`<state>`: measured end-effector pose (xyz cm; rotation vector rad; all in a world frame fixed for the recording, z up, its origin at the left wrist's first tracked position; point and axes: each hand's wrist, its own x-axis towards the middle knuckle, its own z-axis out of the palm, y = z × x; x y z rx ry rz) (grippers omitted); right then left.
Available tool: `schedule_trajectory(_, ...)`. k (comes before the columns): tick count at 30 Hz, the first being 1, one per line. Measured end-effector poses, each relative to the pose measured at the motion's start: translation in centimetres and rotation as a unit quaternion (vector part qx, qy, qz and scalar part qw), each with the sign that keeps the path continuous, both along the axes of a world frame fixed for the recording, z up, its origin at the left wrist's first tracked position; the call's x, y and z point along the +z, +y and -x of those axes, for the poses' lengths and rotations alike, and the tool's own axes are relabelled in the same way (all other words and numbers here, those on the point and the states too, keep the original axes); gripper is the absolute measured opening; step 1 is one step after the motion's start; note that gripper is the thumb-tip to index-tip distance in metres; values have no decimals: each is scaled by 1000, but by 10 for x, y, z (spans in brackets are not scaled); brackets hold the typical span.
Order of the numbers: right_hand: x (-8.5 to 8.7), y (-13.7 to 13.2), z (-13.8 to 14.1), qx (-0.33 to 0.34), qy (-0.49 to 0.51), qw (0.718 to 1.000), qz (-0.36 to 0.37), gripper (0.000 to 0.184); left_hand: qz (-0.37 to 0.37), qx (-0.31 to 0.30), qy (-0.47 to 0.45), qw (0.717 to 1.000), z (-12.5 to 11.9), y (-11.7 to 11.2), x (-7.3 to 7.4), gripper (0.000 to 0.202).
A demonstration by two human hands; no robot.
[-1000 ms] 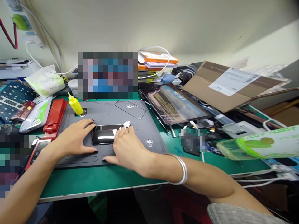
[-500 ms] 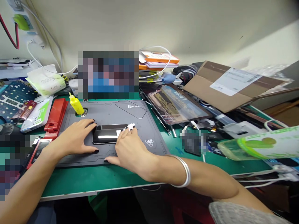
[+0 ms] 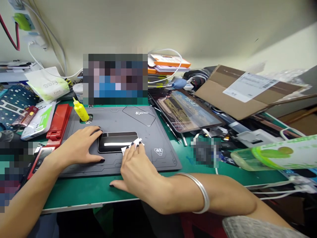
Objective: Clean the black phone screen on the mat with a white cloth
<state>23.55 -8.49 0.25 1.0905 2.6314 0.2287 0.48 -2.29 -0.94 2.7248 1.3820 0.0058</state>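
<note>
A black phone (image 3: 116, 141) lies screen up on a dark grey work mat (image 3: 148, 138). My left hand (image 3: 79, 145) rests flat on the mat with its fingers stretched round the phone's left end, steadying it. My right hand (image 3: 135, 165) presses a small white wipe (image 3: 128, 148) under its fingertips at the phone's near right corner. A silver bangle (image 3: 201, 195) sits on my right wrist.
A yellow squeeze bottle (image 3: 80, 110) stands at the mat's back left, with a red case (image 3: 59, 122) beside it. A tablet (image 3: 185, 110) with a lit screen lies right of the mat, a cardboard box (image 3: 237, 92) behind it. Cables and tools crowd the green bench (image 3: 99, 190).
My right hand slid the white wipe from the phone's far right edge toward me, down to its near right corner. The left hand stayed put.
</note>
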Motion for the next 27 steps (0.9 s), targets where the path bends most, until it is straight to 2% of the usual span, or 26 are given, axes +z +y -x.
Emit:
schedule_trajectory(7,-17,-12,4,28,9,998,-53,106,4,3,-7,1000,0,0,0,81)
schedule_trajectory(14,-21,-9,6,73,38,995,-63,112,-3,1,-19,1000,3,1,-2,80)
schedule_trajectory(19,-22,2,6,124,64,989,-58,114,-5,-2,0,1000,2,1,-2,80)
schedule_trajectory(23,-24,15,7,187,109,975,-43,111,-9,-5,-11,1000,1,0,-1,75)
schedule_trajectory(27,-26,33,9,215,155,964,-17,106,-6,-5,-19,1000,-1,-1,1,79)
